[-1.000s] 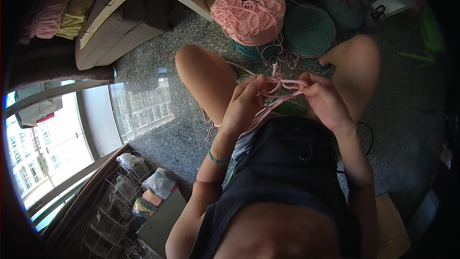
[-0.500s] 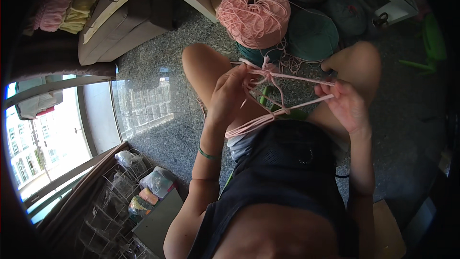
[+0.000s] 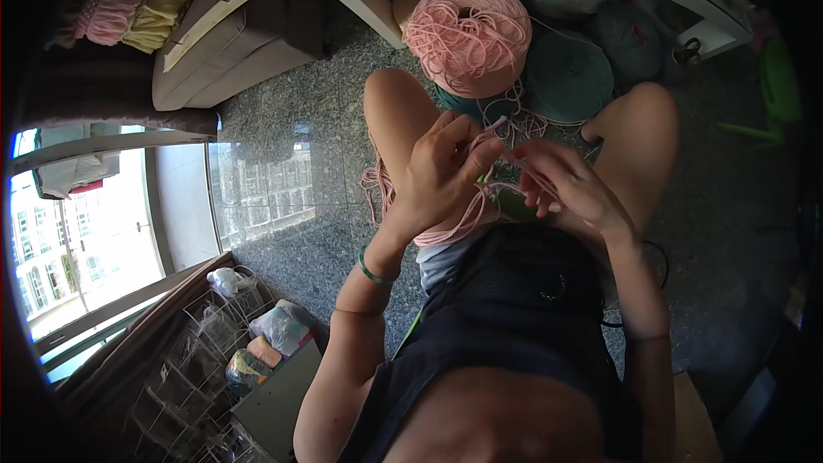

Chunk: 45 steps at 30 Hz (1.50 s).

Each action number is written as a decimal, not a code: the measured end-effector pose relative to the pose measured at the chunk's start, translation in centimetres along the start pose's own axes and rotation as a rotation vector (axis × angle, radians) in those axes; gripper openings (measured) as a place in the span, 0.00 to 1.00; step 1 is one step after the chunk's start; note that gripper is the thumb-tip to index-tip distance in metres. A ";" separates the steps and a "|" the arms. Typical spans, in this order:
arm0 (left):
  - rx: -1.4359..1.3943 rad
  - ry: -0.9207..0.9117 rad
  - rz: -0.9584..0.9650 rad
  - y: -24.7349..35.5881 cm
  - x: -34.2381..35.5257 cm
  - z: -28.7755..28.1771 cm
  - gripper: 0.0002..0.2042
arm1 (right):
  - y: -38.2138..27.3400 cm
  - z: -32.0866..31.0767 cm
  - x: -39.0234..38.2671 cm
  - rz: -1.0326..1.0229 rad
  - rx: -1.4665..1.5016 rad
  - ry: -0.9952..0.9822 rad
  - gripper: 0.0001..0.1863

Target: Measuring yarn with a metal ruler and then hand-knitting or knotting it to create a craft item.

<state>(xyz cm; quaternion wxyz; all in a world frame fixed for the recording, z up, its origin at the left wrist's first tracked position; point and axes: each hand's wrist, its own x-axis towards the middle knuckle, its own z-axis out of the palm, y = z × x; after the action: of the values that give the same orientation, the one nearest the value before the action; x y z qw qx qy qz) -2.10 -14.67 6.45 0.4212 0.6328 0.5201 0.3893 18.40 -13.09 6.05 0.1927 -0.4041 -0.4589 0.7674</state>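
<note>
My left hand [image 3: 441,171] is closed around pink cord [image 3: 487,135] above my lap, with a short end sticking up past the thumb. Close beside it, my right hand [image 3: 576,184] has its fingers bent round strands of the same cord; the fingertips are partly hidden. A knotted part lies between the two hands, mostly covered by them. Looped pink strands [image 3: 467,230] hang below onto my left thigh. Beyond my knees stands a big pink cord spool [image 3: 467,39], its outer strands loose and tangled.
Beside the pink spool sit a dark green spool [image 3: 570,77] and a grey one [image 3: 626,39], under a white-framed shelf [image 3: 369,4]. Scissors [image 3: 687,51] hang at its right. Wire baskets with bags [image 3: 283,326] stand at lower left. A green plastic object [image 3: 778,90] is far right.
My hands have come together from holding the cord stretched apart. The right hand moved left and the taut strands went slack. The view has shifted slightly.
</note>
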 end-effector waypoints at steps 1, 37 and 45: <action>-0.004 -0.004 0.003 0.2 0.1 0.2 0.10 | 0.2 0.1 0.3 -0.086 -0.084 0.052 0.18; -0.381 -0.188 -0.326 -0.3 -2.3 3.2 0.14 | 1.4 -0.3 -1.6 -0.057 0.273 0.126 0.15; -0.104 -0.171 0.143 -1.0 -2.3 3.5 0.14 | 0.7 -0.2 -1.8 -0.070 0.335 0.063 0.16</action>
<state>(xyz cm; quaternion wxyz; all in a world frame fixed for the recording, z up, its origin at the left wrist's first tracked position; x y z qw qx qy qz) 0.44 -17.29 4.20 0.4672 0.6767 0.4149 0.3894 19.73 -14.54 6.16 0.2984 -0.3738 -0.3320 0.8130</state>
